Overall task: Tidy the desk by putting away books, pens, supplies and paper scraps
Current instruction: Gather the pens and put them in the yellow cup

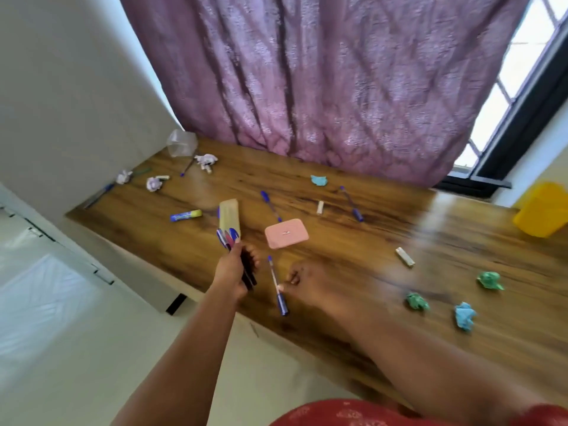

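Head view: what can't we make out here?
- Right hand: motion-blurred; it touches a blue pen, but its grip cannot be told.
- Bundle of pens in the left hand: fingers cover the middle, so no count.
- Yellow bin: cut off by the right edge.
- Clear cup: blurred, contents unreadable.
- Pink case: label too small.

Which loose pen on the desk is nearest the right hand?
The pen right at the right hand, its fingertips touching or pinching it near the desk's front edge. The other loose pens lie farther back, past the pink case.
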